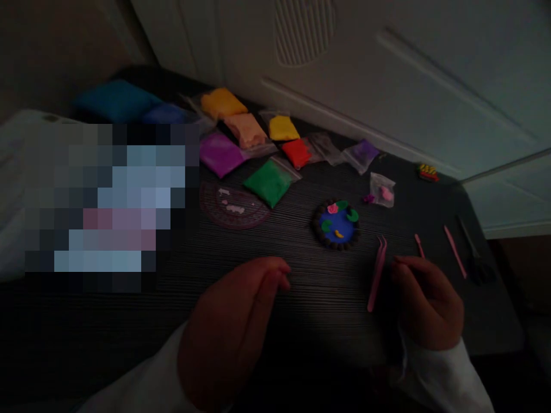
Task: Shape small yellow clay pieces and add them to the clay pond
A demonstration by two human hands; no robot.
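My left hand (241,310) is over the near part of the dark table, thumb pressed against the curled fingers. Whatever it may hold is hidden. My right hand (430,304) is closed in a pinch just right of pink curved-tip tweezers (377,278), apart from them. Anything between those fingertips is too small to make out. Beyond the hands, between them, lies a small clay pond (342,228) with a blue middle and a dark pebbled rim. On it are green lily pads (352,215), a pink flower (332,209) and a little yellow piece (339,234).
Bags of coloured clay, including a green one (269,182) and a purple one (221,155), lie across the back. A clear protractor (253,221) carries white bits. Pink tools (455,252) and scissors (477,267) are at right. A pixelated bright screen (129,201) stands left.
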